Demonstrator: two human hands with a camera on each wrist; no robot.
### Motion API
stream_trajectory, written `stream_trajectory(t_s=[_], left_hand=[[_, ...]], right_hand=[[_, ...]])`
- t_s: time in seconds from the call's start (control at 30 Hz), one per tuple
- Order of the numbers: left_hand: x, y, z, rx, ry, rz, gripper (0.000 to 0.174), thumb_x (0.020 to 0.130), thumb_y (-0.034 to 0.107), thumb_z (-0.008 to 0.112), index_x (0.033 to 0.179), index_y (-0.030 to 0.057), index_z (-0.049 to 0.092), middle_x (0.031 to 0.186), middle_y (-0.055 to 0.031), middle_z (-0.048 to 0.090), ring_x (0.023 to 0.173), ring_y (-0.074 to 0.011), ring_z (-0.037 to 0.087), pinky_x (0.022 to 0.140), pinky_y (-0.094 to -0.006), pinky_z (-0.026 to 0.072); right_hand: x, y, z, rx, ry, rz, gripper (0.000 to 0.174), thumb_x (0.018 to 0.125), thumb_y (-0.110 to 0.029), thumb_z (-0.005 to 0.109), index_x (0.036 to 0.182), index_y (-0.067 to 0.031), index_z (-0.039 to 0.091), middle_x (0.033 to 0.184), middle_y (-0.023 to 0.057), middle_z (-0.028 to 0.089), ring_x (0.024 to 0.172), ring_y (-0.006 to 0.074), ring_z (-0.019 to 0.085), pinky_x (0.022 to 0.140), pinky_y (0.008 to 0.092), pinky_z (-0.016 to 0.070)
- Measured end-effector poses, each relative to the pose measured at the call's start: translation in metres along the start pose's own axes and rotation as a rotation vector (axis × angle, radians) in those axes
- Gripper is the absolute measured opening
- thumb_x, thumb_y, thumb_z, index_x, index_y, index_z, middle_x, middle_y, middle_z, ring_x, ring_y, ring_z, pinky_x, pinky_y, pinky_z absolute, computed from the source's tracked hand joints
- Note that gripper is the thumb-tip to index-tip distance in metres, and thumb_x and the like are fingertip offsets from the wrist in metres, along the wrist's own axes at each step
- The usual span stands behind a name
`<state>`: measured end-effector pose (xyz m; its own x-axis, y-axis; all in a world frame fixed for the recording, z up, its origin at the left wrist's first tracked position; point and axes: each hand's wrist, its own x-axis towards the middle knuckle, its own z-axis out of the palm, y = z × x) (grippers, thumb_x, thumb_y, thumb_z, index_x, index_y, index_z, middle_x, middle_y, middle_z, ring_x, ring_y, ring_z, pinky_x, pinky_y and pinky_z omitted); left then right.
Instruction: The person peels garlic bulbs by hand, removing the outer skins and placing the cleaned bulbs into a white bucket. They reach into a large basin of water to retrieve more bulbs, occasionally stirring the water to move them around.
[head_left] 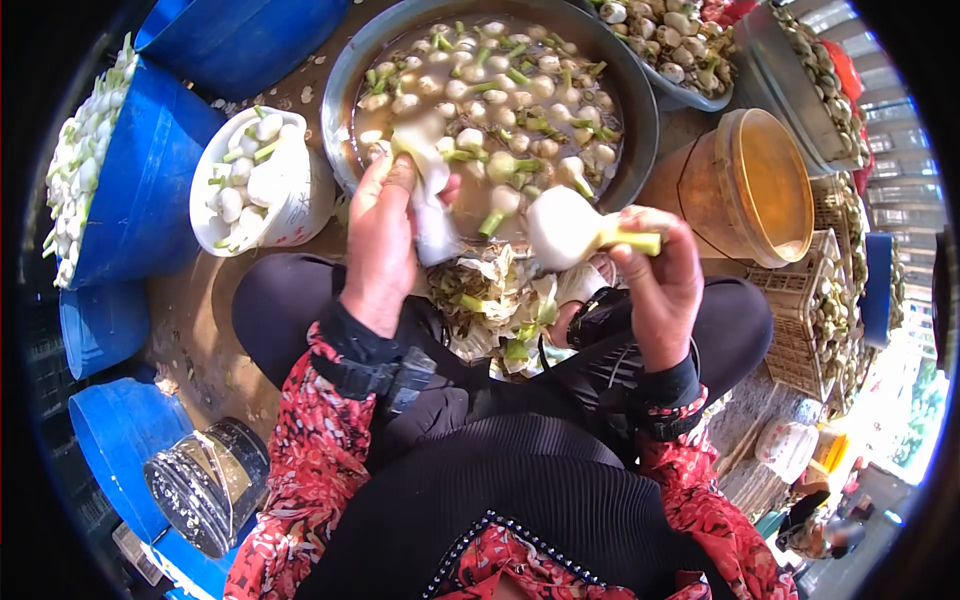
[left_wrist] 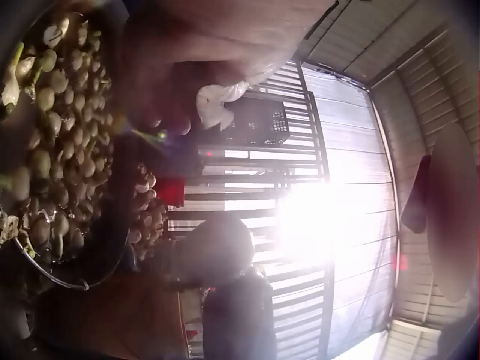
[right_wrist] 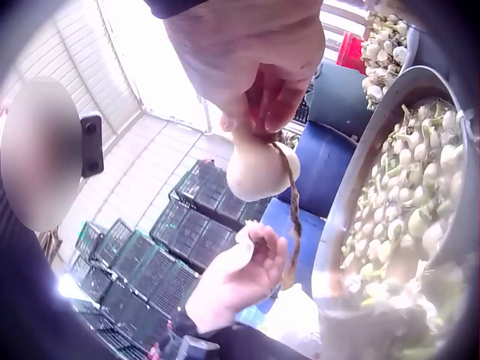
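My right hand (head_left: 665,275) pinches a large white garlic bulb (head_left: 562,230) by its short green stem, over my lap at the basin's near edge. In the right wrist view a thin brown strip (right_wrist: 295,202) hangs beside that bulb (right_wrist: 255,171). My left hand (head_left: 383,240) is raised to the left of it, apart from the bulb. Between its thumb and fingers it holds a pale, blurred strip of garlic peel (head_left: 432,195). Below both hands lies a heap of peeled-off skins (head_left: 490,290). A wide basin (head_left: 340,120) of cloudy water holds many trimmed garlic bulbs (head_left: 505,200).
A white bucket (head_left: 208,228) of cleaned bulbs stands left, beside a blue barrel (head_left: 140,170) heaped with more. An orange-brown bucket (head_left: 725,185) stands right of the basin. Beyond it are a woven crate (head_left: 795,300) and a tub (head_left: 690,95) of bulbs. A black pail (head_left: 205,485) sits lower left.
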<state>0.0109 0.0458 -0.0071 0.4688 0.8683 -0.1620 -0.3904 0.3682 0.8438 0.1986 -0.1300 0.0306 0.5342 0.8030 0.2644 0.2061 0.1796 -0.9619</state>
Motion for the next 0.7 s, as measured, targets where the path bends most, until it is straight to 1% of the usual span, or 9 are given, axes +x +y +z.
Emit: stream_trajectory(t_s=[0.03,0.1,0.13,0.23,0.33,0.47,0.57,0.63,0.7], left_hand=[[-0.001,0.012,-0.009,0.242,-0.120,-0.141,0.038,0.101,0.028,0.060,0.130,0.0031,0.058,0.119,-0.0107,0.066,0.104,-0.0192,0.068,0.086,-0.0315,0.0564],[-0.012,0.020,0.016,0.837,-0.479,0.214,0.051,0.092,0.026,0.073,0.137,0.0089,0.056,0.136,-0.0102,0.057,0.123,-0.0217,0.058,0.097,-0.0353,0.0524],[-0.020,0.027,0.027,0.964,-0.536,0.285,0.065,0.081,0.024,0.082,0.140,0.0155,0.057,0.146,-0.0085,0.049,0.136,-0.0248,0.046,0.110,-0.0398,0.0422],[-0.015,0.015,0.031,1.009,-0.544,0.519,0.043,0.079,0.022,0.081,0.117,0.0148,0.064,0.139,-0.0107,0.050,0.132,-0.0315,0.047,0.111,-0.0418,0.0387],[-0.012,0.014,0.034,1.061,-0.609,0.491,0.028,0.078,0.015,0.080,0.100,0.0092,0.064,0.141,-0.0105,0.051,0.138,-0.0318,0.041,0.115,-0.0429,0.0322],[-0.012,0.013,0.033,1.040,-0.687,0.459,0.021,0.077,0.009,0.076,0.088,0.0080,0.058,0.138,-0.0104,0.053,0.138,-0.0335,0.041,0.114,-0.0444,0.0322],[-0.008,0.014,0.031,1.073,-0.717,0.575,0.019,0.076,0.004,0.072,0.087,0.0068,0.056,0.133,-0.0111,0.056,0.138,-0.0350,0.042,0.113,-0.0450,0.0341],[-0.009,0.016,0.033,0.933,-0.672,0.566,0.019,0.076,0.002,0.071,0.085,0.0055,0.054,0.125,-0.0115,0.060,0.137,-0.0370,0.045,0.110,-0.0456,0.0373],[-0.013,0.020,0.031,0.938,-0.666,0.637,0.020,0.080,0.003,0.072,0.085,0.0053,0.053,0.117,-0.0107,0.064,0.132,-0.0364,0.052,0.105,-0.0439,0.0427]], right_hand=[[0.001,-0.005,-0.001,0.097,0.083,0.093,0.027,0.086,0.007,0.070,0.109,-0.0021,0.061,0.112,0.0098,0.062,0.103,0.0202,0.063,0.094,0.0314,0.0481],[0.006,0.001,-0.005,0.056,0.086,0.058,0.027,0.084,0.006,0.072,0.108,-0.0020,0.062,0.109,0.0102,0.064,0.101,0.0222,0.064,0.093,0.0322,0.0489],[0.009,0.002,-0.006,-0.148,-0.022,-0.054,0.028,0.083,0.005,0.072,0.108,-0.0022,0.063,0.107,0.0106,0.065,0.100,0.0239,0.064,0.091,0.0328,0.0494],[0.014,-0.008,0.000,-0.424,-0.185,-0.216,0.028,0.081,0.001,0.075,0.107,-0.0026,0.064,0.102,0.0119,0.067,0.097,0.0291,0.065,0.087,0.0349,0.0510],[0.017,-0.010,0.003,-0.483,-0.277,-0.177,0.025,0.081,-0.002,0.076,0.104,-0.0029,0.066,0.100,0.0121,0.067,0.095,0.0307,0.065,0.083,0.0357,0.0521],[0.015,-0.005,0.005,-0.468,-0.295,-0.148,0.024,0.081,-0.003,0.075,0.103,-0.0030,0.066,0.099,0.0114,0.066,0.090,0.0282,0.065,0.079,0.0340,0.0517],[0.014,0.007,0.008,-0.388,-0.247,0.022,0.018,0.087,-0.004,0.072,0.104,-0.0023,0.064,0.095,0.0084,0.066,0.083,0.0207,0.064,0.074,0.0300,0.0503],[0.012,0.027,0.006,0.227,-0.049,0.447,0.011,0.095,-0.007,0.066,0.104,-0.0021,0.061,0.093,0.0048,0.066,0.079,0.0133,0.062,0.070,0.0260,0.0480],[0.014,0.031,0.000,0.416,0.105,0.544,0.010,0.099,-0.010,0.061,0.105,-0.0023,0.059,0.089,0.0020,0.064,0.077,0.0113,0.060,0.072,0.0250,0.0487]])
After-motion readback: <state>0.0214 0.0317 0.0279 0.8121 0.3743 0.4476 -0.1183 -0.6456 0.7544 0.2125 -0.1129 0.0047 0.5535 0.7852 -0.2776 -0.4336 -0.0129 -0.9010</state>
